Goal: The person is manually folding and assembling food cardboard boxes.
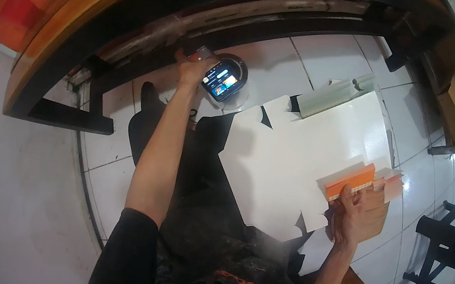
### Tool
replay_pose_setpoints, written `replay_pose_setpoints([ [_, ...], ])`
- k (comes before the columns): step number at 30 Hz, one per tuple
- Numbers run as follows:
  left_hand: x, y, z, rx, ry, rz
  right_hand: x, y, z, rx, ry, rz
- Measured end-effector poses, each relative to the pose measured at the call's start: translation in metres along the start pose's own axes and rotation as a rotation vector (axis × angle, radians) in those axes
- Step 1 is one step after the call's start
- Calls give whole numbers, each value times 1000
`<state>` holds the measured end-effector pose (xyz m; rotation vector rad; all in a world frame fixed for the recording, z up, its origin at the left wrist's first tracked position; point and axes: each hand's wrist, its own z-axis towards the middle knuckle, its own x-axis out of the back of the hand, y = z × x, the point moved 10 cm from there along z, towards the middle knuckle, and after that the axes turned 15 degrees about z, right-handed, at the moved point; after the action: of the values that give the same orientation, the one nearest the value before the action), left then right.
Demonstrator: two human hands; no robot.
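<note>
My left hand (193, 69) is stretched far forward, its fingers curled at a small reddish and silvery thing (203, 52) that is mostly hidden. Right beside those fingers, a phone (222, 82) with a lit screen leans on a round, pale container (237, 96). At the right, my right hand (347, 215) is closed on an orange flat strip (350, 184) with a pale ridged edge. That strip rests over the right part of a large white sheet (291, 159). Beneath my right hand shows a brown wooden board (374, 213).
A rolled, pale green sheet (335, 98) lies along the white sheet's far edge. Dark cut scraps (266, 117) stick out around it. A low wooden bench or table (156, 26) arches ahead and left. A black folding rack (442, 256) stands right on the tiled floor (420, 152).
</note>
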<state>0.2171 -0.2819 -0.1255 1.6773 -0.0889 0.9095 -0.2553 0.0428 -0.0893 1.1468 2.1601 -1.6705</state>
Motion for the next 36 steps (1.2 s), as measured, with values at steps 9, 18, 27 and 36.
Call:
replay_pose_setpoints([
  [9,30,14,-132,-29,167,-112,-7,-1,0,8,-37,-4],
  [18,-15,-37,-147,-119,-209,-130,-5,-4,3,-4,-71,-18],
  [27,-30,-43,-103,-180,-187,198,-12,-7,2,22,-61,13],
  [36,-8,-42,-76,-209,-171,282,-13,-2,4,-22,-101,26],
])
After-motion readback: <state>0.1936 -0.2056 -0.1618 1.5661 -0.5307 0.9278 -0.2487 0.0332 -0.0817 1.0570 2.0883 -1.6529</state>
